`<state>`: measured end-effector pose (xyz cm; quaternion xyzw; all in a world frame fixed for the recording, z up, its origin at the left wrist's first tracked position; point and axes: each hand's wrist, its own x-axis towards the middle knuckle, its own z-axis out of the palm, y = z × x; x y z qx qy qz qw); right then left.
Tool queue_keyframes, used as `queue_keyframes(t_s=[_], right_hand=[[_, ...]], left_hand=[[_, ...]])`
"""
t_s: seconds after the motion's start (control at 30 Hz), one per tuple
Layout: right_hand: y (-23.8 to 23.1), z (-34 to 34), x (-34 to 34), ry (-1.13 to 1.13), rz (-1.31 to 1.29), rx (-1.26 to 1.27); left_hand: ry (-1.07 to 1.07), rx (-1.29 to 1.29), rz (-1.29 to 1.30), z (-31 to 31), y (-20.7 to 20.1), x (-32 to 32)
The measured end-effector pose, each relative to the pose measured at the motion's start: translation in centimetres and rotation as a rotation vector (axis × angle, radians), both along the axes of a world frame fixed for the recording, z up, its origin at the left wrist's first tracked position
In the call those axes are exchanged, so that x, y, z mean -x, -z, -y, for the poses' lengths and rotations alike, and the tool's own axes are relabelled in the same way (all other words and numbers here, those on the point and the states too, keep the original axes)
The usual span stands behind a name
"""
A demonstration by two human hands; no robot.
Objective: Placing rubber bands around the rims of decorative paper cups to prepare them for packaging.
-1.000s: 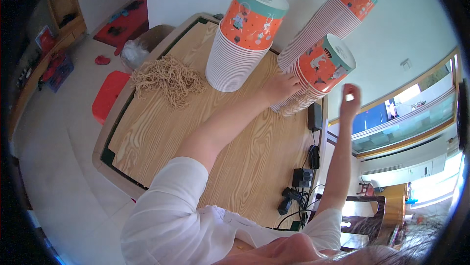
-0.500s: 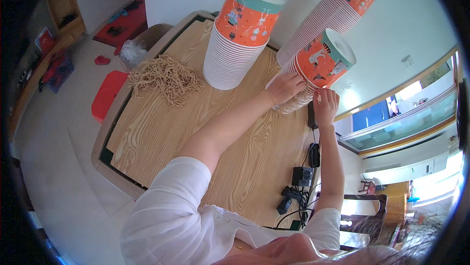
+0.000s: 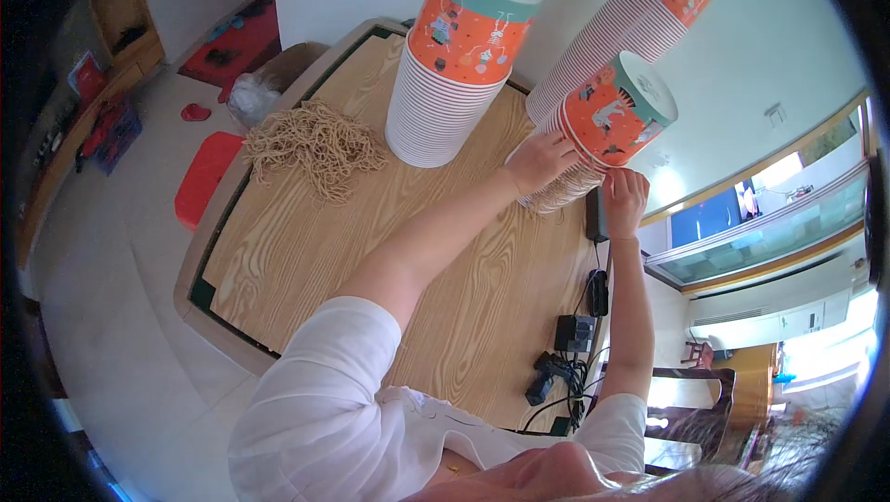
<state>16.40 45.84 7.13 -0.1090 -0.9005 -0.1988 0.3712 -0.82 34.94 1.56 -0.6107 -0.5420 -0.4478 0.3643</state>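
The half-curled left hand (image 3: 542,165) should gently steady the orange-and-teal paper-cup stack (image 3: 604,119) near the wooden worktop's (image 3: 278,266) right edge; the right hand (image 3: 627,200) also curls, its hold unclear.

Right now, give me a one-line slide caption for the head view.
Both hands at the nearest cup stack, two more stacks nearby, tan string heaped on the table.

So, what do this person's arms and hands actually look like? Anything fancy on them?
Nothing mechanical: the left hand and right hand are ordinary bare human hands, with no gloves visible. The left sleeve and right sleeve are white, plain and short, leaving both forearms uncovered. No cables or printed markings show on them.
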Motion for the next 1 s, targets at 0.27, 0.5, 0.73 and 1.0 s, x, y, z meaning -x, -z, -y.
queue_keyframes(t_s=[0.27, 0.5, 0.73, 1.0], right_hand=[[-0.3, 2.4, -2.7, -0.015, -0.131, 0.097], [-3.6, 10.2, -0.6, -0.452, -0.022, 0.124], [-11.2, 13.4, 8.6, -0.447, -0.046, 0.142], [-13.5, 12.9, 21.0, -0.499, 0.043, 0.234]], left_hand=[[0.083, 0.243, 0.447, 7.6, 6.2, -2.2], [-0.126, 0.169, 0.939, 18.3, 13.6, -0.5], [-0.496, 0.041, 0.788, 17.9, 9.2, 6.6], [-0.476, -0.029, 0.795, 15.0, 10.8, 8.0]])
